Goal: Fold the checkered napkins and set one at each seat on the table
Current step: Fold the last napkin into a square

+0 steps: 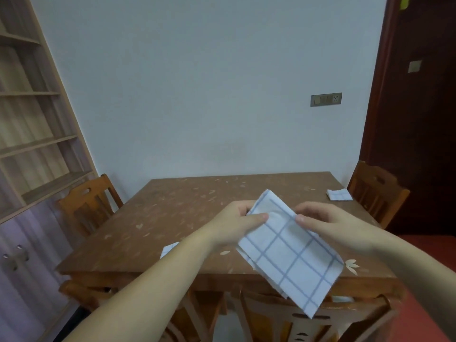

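Note:
I hold a white napkin with blue checks (288,253), partly folded, in the air above the near edge of the brown wooden table (187,208). My left hand (237,223) pinches its upper left edge and my right hand (325,223) grips its upper right edge; the lower part hangs down past the table edge. A folded checkered napkin (338,195) lies at the table's far right, by the right chair. Another folded napkin (169,249) lies near the front left, mostly hidden behind my left forearm.
Wooden chairs stand at the left (88,206), at the right (375,193) and tucked under the near side (308,317). A shelf unit (32,114) fills the left wall. A dark door (419,119) is at the right.

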`<move>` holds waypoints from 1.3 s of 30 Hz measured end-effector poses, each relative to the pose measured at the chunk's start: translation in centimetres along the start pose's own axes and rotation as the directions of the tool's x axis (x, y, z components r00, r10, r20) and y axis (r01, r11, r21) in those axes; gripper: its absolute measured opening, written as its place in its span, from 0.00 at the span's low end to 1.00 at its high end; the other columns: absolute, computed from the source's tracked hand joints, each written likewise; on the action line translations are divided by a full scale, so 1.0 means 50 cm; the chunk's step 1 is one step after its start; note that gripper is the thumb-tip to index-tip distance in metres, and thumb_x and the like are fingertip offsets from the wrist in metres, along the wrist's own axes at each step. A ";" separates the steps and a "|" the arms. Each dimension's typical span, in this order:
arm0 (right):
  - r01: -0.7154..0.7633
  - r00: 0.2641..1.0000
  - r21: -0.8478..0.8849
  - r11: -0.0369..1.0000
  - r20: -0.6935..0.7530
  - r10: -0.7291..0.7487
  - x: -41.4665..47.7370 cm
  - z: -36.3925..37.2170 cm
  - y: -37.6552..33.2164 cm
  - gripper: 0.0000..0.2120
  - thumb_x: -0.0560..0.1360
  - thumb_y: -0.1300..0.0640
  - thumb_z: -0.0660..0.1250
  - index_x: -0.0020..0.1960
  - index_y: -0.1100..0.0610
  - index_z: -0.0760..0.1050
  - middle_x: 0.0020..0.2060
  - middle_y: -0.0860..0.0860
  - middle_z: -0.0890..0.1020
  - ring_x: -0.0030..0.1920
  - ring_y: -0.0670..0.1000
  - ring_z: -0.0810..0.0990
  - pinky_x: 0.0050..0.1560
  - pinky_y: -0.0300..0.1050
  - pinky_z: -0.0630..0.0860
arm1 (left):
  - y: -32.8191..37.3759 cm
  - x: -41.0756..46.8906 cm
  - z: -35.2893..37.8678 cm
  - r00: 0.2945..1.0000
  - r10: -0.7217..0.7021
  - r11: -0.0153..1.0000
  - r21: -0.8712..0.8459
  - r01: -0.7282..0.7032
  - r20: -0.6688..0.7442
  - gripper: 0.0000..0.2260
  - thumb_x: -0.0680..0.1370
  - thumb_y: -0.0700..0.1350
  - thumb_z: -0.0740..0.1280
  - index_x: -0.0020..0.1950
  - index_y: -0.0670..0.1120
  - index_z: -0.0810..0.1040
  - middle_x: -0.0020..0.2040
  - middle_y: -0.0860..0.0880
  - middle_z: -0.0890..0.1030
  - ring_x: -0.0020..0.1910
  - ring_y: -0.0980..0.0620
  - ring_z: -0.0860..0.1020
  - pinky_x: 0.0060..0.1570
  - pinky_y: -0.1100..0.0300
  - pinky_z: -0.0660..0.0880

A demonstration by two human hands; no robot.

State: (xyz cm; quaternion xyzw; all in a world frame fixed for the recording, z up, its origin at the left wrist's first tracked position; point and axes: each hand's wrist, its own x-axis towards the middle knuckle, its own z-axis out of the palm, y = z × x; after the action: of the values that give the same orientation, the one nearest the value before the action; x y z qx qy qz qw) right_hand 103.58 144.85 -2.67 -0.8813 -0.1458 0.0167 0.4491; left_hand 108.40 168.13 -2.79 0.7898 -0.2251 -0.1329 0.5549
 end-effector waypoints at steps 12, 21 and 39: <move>0.191 0.878 0.158 0.969 -0.469 -0.097 0.016 0.041 -0.037 0.13 0.77 0.52 0.67 0.40 0.60 0.81 0.34 0.52 0.86 0.35 0.51 0.85 0.31 0.37 0.77 | 0.012 0.006 0.018 0.982 0.070 0.903 -0.408 -0.138 -0.176 0.15 0.69 0.47 0.73 0.54 0.49 0.81 0.48 0.48 0.85 0.48 0.47 0.83 0.46 0.52 0.79; 0.280 0.822 0.193 0.941 -0.554 -0.131 0.029 0.034 -0.028 0.22 0.80 0.50 0.62 0.42 0.70 0.77 0.39 0.68 0.80 0.36 0.59 0.80 0.38 0.49 0.73 | 0.005 0.010 0.034 0.972 0.114 0.958 -0.236 -0.162 -0.206 0.09 0.76 0.38 0.70 0.57 0.43 0.81 0.55 0.43 0.84 0.54 0.44 0.83 0.53 0.49 0.80; 0.230 0.895 -0.135 0.964 -0.360 -0.264 0.035 0.043 -0.021 0.24 0.77 0.46 0.65 0.26 0.54 0.67 0.22 0.46 0.65 0.27 0.44 0.63 0.28 0.37 0.59 | 0.047 0.015 0.015 0.981 0.193 0.955 0.231 -0.184 -0.017 0.07 0.78 0.56 0.66 0.42 0.58 0.81 0.39 0.59 0.82 0.40 0.62 0.79 0.43 0.63 0.74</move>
State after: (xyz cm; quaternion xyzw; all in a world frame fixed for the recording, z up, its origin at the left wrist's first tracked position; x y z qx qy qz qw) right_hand 104.65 147.63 -2.93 -0.8616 -0.1687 -0.2158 0.4274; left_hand 108.22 166.45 -0.83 0.8257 -0.3024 -0.0371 0.4747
